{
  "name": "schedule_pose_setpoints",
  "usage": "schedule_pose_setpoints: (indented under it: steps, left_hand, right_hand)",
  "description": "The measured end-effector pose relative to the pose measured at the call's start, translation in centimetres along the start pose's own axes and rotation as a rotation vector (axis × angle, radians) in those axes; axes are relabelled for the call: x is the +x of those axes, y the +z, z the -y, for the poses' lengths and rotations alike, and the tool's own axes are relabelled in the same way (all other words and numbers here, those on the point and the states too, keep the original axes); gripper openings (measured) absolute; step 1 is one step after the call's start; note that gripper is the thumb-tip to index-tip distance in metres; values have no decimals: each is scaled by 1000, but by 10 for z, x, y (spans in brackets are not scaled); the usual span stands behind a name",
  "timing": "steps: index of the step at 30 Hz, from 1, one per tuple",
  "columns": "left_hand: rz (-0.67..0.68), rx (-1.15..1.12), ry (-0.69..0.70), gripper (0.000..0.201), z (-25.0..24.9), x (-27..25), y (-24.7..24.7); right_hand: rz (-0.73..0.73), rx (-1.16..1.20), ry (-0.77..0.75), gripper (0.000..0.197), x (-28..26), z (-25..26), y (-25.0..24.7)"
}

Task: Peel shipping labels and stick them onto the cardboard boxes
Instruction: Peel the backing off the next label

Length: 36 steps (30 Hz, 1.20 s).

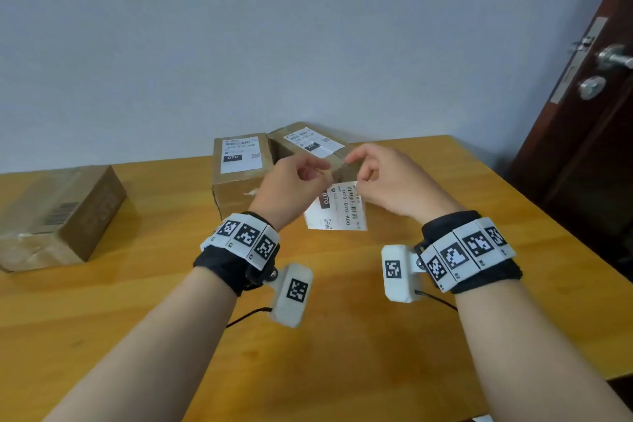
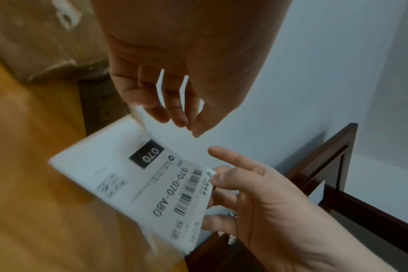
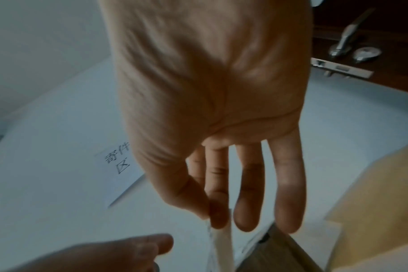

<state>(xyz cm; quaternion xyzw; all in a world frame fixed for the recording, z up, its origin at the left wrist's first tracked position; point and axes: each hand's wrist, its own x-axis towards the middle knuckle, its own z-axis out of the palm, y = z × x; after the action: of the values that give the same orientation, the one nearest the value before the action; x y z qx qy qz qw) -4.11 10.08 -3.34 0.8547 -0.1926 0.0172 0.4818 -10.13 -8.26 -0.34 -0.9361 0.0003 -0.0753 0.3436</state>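
Observation:
A white shipping label (image 1: 337,211) printed 070-070-A80 hangs above the wooden table between both hands. My right hand (image 1: 352,165) pinches its top edge with thumb and forefinger; the right wrist view shows that pinch (image 3: 212,217) on a thin white strip (image 3: 220,244). My left hand (image 1: 320,170) is curled at the label's other top corner and seems to pinch its edge. In the left wrist view the label (image 2: 156,184) bends between the left fingers (image 2: 175,114) and the right hand (image 2: 218,174). Behind stand two cardboard boxes bearing labels, one marked 070 (image 1: 239,175) and one marked 220 (image 1: 308,144).
A third cardboard box (image 1: 61,216) lies at the table's left, showing only a printed barcode. The table (image 1: 342,336) stands against a pale wall. A dark wooden door (image 1: 589,134) with a metal handle is at the right.

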Motion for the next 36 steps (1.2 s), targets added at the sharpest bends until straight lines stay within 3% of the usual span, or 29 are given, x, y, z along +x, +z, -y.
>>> schedule_pose_setpoints:
  steps: [5, 9, 11, 16, 25, 32, 36]
  left_hand:
    - [20, 95, 36, 19, 7, -7, -44]
    - [-29, 118, 5, 5, 16, -11, -70]
    - [-35, 145, -7, 13, 21, -10, -80]
    - [-78, 49, -41, 12, 36, -5, -97]
    - [-206, -46, -13, 10, 66, 12, -110]
    - [-163, -66, -57, 5, 77, 21, -111]
    - [-154, -133, -40, 20, 74, 20, -106]
  right_hand:
    - [7, 7, -137, 41, 14, 34, 19]
    - [-85, 3, -217, 38, 27, 52, 37]
    - [-114, 12, -253, 35, 34, 60, 45]
    - [-160, 8, -332, 23, 51, 76, 62]
    - [-348, 42, -354, 12, 86, 77, 92]
    - [-298, 115, -329, 12, 97, 68, 106]
    - [-248, 141, -318, 12, 99, 66, 106]
